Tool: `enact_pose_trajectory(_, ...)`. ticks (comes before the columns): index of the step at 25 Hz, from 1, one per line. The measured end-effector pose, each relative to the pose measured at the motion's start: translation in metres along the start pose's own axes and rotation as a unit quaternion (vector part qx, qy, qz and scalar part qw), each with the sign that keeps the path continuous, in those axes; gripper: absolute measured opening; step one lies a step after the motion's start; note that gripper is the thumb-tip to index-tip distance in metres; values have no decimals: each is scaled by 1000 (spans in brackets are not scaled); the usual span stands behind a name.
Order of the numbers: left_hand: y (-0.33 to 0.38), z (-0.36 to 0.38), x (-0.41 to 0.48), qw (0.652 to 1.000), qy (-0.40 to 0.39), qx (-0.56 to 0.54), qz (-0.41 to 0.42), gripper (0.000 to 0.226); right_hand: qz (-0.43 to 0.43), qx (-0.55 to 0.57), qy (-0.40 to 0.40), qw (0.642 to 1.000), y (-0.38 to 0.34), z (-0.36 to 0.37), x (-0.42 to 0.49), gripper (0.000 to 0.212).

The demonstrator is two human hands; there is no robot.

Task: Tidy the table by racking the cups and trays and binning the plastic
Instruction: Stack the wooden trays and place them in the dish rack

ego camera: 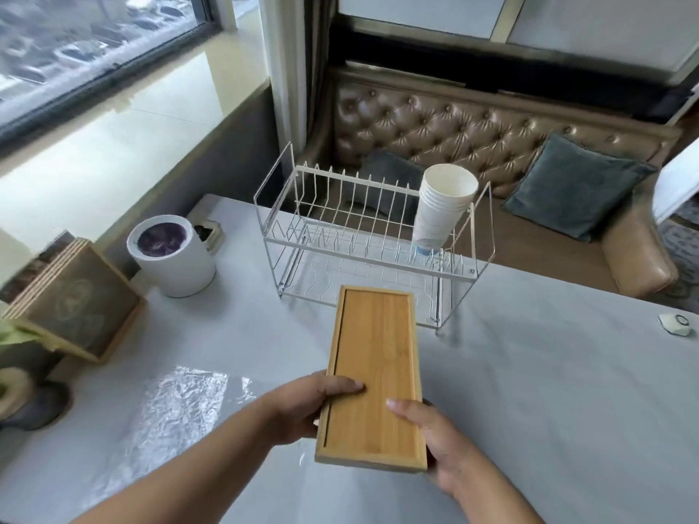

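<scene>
Holding the bamboo tray (pixel 372 376) above the desk (pixel 548 372) in front of the wire rack (pixel 363 236), my left hand (pixel 302 408) and right hand (pixel 442 444) each grip a long edge; it looks stiff, light, smooth, so edges suit.

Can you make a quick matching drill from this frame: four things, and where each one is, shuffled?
Things:
1. wooden tray
2. stack of paper cups
3. sheet of clear plastic
4. white bin

Places:
A. lying flat on the table, left of the hands
B. standing on the table, left of the rack
C. held in both hands, in front of the rack
D. in the right end of the wire rack, upper level

Pairs: 1-C, 2-D, 3-A, 4-B
</scene>
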State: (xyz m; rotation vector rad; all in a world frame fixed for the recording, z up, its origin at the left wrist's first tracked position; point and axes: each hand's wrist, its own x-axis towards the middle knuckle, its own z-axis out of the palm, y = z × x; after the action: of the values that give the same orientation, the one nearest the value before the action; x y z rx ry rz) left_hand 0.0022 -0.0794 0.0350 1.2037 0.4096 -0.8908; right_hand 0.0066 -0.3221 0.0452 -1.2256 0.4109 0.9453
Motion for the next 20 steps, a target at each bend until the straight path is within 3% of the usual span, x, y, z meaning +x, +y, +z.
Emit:
enact_pose_trajectory(5,20,-20,16,999,-12,32,-2,77,-19,0,19,1000,-29,3,33,72)
enact_pose_trajectory(11,79,-34,64,997,71,22,-11,75,-29,5,26,999,-86,-5,90,60)
enact_pose_trajectory(17,123,-40,107,991,134,7,20,58,-47,3,34,998,-134,-22,144,53)
enact_pose_trajectory(20,126,-34,124,987,160,-7,28,54,-42,-4,54,998,-142,-37,162,40)
